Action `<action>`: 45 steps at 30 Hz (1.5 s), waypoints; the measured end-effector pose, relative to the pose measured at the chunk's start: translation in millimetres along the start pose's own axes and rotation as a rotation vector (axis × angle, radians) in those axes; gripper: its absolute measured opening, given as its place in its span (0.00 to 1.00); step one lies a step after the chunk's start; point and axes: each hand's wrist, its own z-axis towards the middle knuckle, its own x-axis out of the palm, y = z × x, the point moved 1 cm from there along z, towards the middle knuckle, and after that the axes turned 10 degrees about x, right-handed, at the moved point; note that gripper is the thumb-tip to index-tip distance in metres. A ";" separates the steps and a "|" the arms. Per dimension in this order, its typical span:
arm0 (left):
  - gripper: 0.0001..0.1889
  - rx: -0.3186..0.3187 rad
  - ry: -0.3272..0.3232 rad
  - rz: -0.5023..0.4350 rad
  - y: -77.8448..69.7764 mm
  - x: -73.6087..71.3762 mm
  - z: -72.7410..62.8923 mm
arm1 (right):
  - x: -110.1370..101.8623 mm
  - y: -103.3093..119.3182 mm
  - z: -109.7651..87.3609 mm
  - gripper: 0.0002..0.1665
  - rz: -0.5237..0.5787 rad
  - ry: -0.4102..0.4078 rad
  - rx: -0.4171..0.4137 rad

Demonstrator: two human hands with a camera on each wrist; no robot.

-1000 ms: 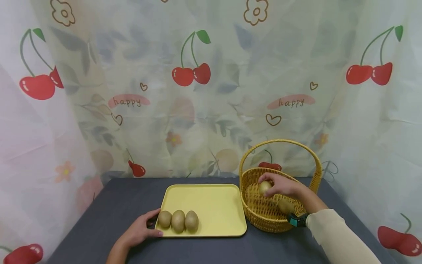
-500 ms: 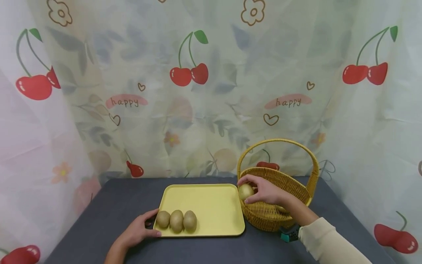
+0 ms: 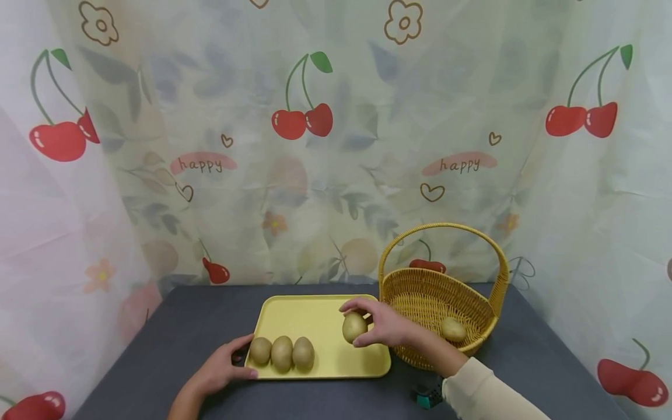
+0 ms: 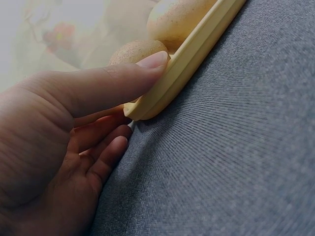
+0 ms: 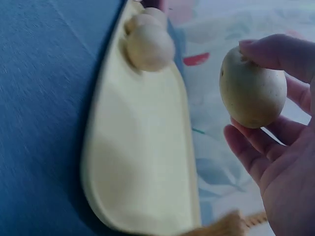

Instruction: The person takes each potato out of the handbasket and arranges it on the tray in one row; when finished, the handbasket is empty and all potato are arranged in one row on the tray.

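Note:
My right hand (image 3: pixel 385 322) holds a potato (image 3: pixel 354 328) between thumb and fingers, over the right part of a yellow tray (image 3: pixel 336 364). In the right wrist view the held potato (image 5: pixel 253 88) is pale, with small dark eyes. Three potatoes (image 3: pixel 282 353) stand in a row at the tray's front left. At that end my left hand (image 3: pixel 217 364) grips the tray edge; in the left wrist view the thumb (image 4: pixel 147 66) lies over the rim (image 4: pixel 172 78) and the other fingers are curled beside and below it. Another potato (image 3: pixel 453 329) lies in the wicker basket (image 3: pixel 415 291).
The basket stands right of the tray, close to its edge, with a tall arched handle (image 3: pixel 443 226). Dark grey cloth (image 3: pixel 210 315) covers the table. A printed curtain (image 3: pixel 336 192) hangs behind and along both sides.
My right hand has lifted the potato out of the basket and carried it left to over the tray. The left hand stays at the tray edge.

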 end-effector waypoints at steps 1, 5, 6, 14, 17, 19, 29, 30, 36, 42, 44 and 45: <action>0.45 0.000 -0.001 0.001 -0.1 0.1 0.0 | 4.6 -1.6 2.5 0.35 -0.002 -0.001 0.006; 0.44 0.009 -0.002 0.000 -1.4 0.5 0.1 | 22.4 -9.4 11.0 0.37 -0.030 -0.008 0.030; 0.44 0.011 -0.002 -0.002 -2.0 0.5 0.2 | 26.6 -11.7 12.8 0.37 -0.040 -0.009 0.037; 0.45 0.013 0.004 0.004 -4.3 -0.6 0.0 | 53.8 -29.9 24.7 0.39 -0.080 -0.006 0.097; 0.45 0.006 0.006 0.004 -3.7 -1.2 0.0 | 60.2 -33.8 28.4 0.39 -0.073 -0.008 0.118; 0.45 0.002 0.007 0.000 -2.9 -1.4 0.1 | 63.7 -36.0 30.6 0.39 -0.070 -0.011 0.120; 0.45 -0.010 0.013 -0.005 -4.2 -1.0 -0.1 | 73.9 -41.7 38.7 0.39 -0.013 0.036 0.136; 0.45 -0.013 0.012 -0.004 -4.8 -0.9 -0.3 | 74.2 -41.5 39.5 0.39 -0.012 0.037 0.138; 0.45 -0.017 0.012 -0.007 -5.3 -0.3 0.2 | 75.8 -39.8 41.5 0.40 -0.027 0.038 0.135; 0.45 -0.028 0.011 -0.006 -5.0 0.1 0.1 | 74.9 -38.5 40.6 0.41 -0.043 0.057 0.102; 0.45 -0.034 0.012 -0.012 -5.4 -0.1 -0.4 | 75.0 -37.9 40.0 0.42 -0.057 0.063 0.094; 0.45 -0.034 0.013 -0.016 -5.5 -0.1 -0.6 | 75.1 -37.9 39.6 0.42 -0.060 0.065 0.091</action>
